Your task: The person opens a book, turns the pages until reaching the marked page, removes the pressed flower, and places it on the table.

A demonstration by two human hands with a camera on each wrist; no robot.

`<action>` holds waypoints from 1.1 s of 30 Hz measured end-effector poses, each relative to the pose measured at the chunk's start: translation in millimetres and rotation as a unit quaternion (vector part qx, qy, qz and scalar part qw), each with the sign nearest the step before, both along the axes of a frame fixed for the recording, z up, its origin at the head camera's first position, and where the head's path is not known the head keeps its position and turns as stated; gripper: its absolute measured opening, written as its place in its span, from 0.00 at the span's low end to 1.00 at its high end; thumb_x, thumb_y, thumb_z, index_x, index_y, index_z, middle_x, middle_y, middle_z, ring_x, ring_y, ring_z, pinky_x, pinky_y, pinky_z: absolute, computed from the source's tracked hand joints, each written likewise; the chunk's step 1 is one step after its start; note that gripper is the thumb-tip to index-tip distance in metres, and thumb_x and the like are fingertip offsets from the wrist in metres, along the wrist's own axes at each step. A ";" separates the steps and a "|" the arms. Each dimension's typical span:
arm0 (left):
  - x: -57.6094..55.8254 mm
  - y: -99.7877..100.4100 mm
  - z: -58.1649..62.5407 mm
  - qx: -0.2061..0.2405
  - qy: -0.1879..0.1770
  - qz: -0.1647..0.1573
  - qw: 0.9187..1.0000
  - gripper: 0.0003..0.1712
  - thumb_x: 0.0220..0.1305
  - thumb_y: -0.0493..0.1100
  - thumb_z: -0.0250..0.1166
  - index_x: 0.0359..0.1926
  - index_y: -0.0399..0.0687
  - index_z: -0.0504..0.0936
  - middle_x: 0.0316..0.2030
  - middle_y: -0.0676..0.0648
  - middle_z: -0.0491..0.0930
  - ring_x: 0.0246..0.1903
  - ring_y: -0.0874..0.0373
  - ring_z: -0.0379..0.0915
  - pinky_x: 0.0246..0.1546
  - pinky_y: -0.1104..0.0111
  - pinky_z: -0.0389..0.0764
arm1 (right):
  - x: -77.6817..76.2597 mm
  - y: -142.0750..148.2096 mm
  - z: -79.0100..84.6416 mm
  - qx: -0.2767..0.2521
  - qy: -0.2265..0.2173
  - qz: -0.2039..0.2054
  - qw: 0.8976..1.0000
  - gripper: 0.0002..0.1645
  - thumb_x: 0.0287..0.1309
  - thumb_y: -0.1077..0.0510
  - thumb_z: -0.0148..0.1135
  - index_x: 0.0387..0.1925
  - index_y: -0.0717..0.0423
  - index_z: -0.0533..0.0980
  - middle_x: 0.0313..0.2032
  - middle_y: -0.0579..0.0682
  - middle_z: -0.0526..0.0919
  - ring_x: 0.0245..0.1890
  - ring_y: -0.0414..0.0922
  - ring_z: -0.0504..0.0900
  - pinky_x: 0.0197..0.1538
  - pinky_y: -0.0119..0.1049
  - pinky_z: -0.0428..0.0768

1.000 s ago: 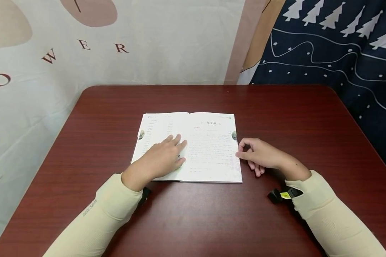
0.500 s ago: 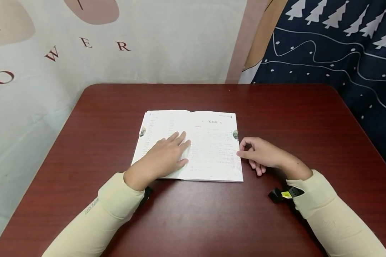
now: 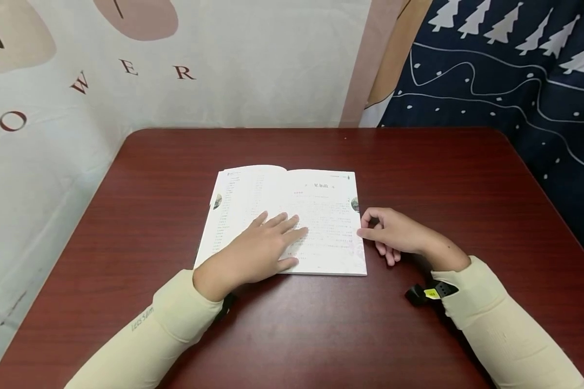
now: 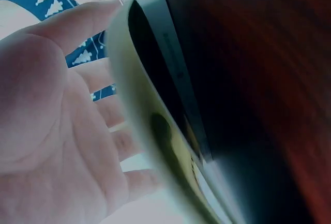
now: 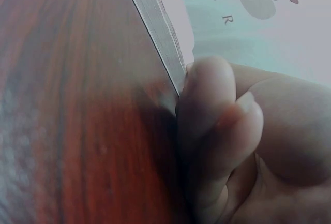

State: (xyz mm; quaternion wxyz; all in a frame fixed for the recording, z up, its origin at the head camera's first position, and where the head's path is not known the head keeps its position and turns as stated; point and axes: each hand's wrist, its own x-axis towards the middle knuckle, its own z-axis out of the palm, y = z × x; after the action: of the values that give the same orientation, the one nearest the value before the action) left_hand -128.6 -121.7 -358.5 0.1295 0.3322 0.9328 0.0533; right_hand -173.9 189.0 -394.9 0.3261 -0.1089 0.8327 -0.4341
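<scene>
An open book point(image 3: 331, 254) with printed white pages lies on the table, its left pages arched slightly near the spine. My left hand point(image 3: 258, 251) rests flat across the lower middle of it, fingers spread over the gutter and onto the right page. In the left wrist view, the palm point(image 4: 57, 110) faces the curved pages, and the book's edge point(image 4: 173, 53) stands beside it. At the right margin, my right hand point(image 3: 394, 232) holds the book's edge between thumb and curled index finger. Its fingertips point(image 5: 209, 79) cover the near end of the page block point(image 5: 160, 32) in the right wrist view.
The dark red-brown wooden table point(image 3: 321, 335) extends around the book. Behind it hangs a pale cloth point(image 3: 272, 65) with letters, and a navy cloth point(image 3: 491, 108) with white trees at the right. A black wrist camera point(image 3: 418, 295) sits under the right cuff.
My left hand has slid right and toward me, from the left page and gutter onto the right page. The left pages arch a little more. My right hand stays at the book's right edge.
</scene>
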 end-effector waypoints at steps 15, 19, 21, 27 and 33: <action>7.0 4.3 -1.1 0.008 -0.070 0.032 0.997 0.48 0.62 0.64 0.67 0.77 0.55 0.60 0.78 0.42 0.52 0.78 0.41 0.44 0.70 0.33 0.54 | -0.7 0.2 -0.9 -0.002 -0.006 -0.001 1.000 0.15 0.69 0.51 0.60 0.42 0.59 0.69 0.12 0.51 0.73 0.07 0.46 0.77 0.12 0.41 0.76; 7.6 3.2 -2.0 0.006 -0.064 0.029 0.998 0.47 0.61 0.63 0.68 0.76 0.56 0.61 0.78 0.42 0.53 0.78 0.41 0.44 0.69 0.33 0.55 | -0.3 -0.6 -0.8 -0.002 -0.009 -0.001 1.000 0.15 0.69 0.51 0.60 0.42 0.59 0.69 0.12 0.51 0.73 0.07 0.46 0.77 0.12 0.41 0.76; 8.0 3.0 -2.3 0.004 -0.061 0.028 0.998 0.47 0.62 0.64 0.67 0.76 0.56 0.61 0.78 0.43 0.54 0.78 0.41 0.45 0.69 0.33 0.55 | 0.3 -0.8 -0.5 -0.002 -0.009 -0.002 1.000 0.15 0.69 0.51 0.60 0.42 0.59 0.69 0.12 0.51 0.73 0.07 0.46 0.77 0.12 0.41 0.77; 8.6 3.7 -2.3 0.001 -0.050 0.024 0.998 0.46 0.63 0.65 0.65 0.76 0.56 0.61 0.78 0.43 0.54 0.78 0.41 0.47 0.69 0.34 0.57 | 1.8 0.3 0.0 -0.004 -0.009 -0.004 1.000 0.14 0.71 0.52 0.57 0.44 0.60 0.69 0.12 0.51 0.74 0.07 0.46 0.77 0.12 0.40 0.76; 8.3 3.0 -0.6 -0.007 -0.056 0.026 0.998 0.45 0.64 0.66 0.63 0.77 0.58 0.60 0.78 0.44 0.53 0.78 0.42 0.45 0.70 0.35 0.55 | 1.4 -0.7 0.2 -0.020 -0.022 -0.002 1.000 0.14 0.76 0.53 0.48 0.47 0.62 0.67 0.13 0.51 0.73 0.07 0.45 0.77 0.11 0.38 0.75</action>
State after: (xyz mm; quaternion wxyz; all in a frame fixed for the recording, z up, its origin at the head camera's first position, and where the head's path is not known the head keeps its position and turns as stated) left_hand -120.3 -118.8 -359.1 0.1825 0.3033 0.9327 0.0688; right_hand -172.5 188.3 -394.7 0.3414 -0.1038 0.8167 -0.4535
